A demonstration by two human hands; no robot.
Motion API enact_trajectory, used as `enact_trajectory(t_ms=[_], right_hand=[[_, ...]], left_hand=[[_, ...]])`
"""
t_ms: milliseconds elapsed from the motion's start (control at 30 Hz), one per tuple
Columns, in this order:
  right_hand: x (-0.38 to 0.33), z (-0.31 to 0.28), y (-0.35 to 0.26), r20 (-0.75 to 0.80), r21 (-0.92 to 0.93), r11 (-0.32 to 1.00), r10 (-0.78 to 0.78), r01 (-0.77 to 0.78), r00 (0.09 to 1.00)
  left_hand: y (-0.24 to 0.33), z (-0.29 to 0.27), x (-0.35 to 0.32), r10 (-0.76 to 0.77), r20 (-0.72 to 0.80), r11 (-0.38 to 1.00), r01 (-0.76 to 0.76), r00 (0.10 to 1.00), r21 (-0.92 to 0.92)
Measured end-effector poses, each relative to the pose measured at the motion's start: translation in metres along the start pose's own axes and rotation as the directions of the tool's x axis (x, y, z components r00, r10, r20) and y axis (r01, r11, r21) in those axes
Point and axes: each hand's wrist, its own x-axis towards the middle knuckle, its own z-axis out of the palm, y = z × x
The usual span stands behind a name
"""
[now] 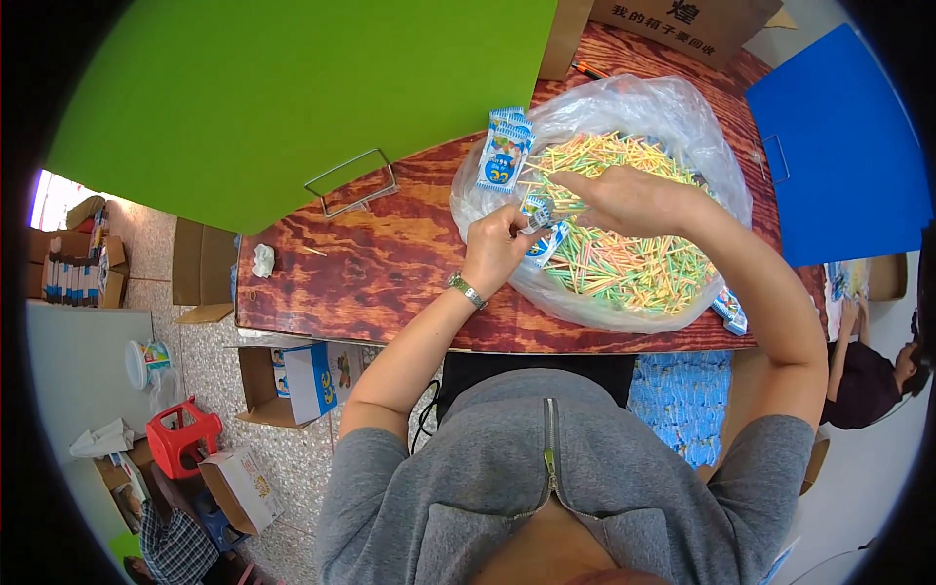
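My left hand (495,249), with a watch on its wrist, is closed on the edge of a small blue-and-white packet (536,210). Just right of it, my right hand (639,200) reaches over a heap of thin pastel sticks (634,268), its fingers stretched toward the packet and apart. I make out nothing held between them. The yellow, green and pink sticks fill a large clear plastic bag (673,97), spread wide on the table. A stack of blue-and-white packets (504,156) rests on the bag's left side. Another packet (548,244) lies beneath my hands.
The red wood-grain table (390,283) holds a green panel (312,88) with a wire stand (353,183), a blue panel (838,146), a cardboard box (673,29) and crumpled tissue (263,260). Blue packets (682,405) lie below its edge. A red stool (182,436) and other people (180,541) are nearby.
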Motion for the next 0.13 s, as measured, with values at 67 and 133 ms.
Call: enact_trajectory(t_ms=[67,133], right_hand=[[0.003,-0.004,-0.003,0.034,-0.049,0.999,0.001,0.001,0.999],[0.009,-0.012,-0.01,0.225,-0.154,0.985,0.113,-0.079,0.968]], left_hand=[[-0.003,0.0,0.0,0.034,-0.009,0.999,-0.034,0.999,0.02],[-0.003,0.0,0.001,0.083,-0.019,0.996,-0.082,0.996,0.044]])
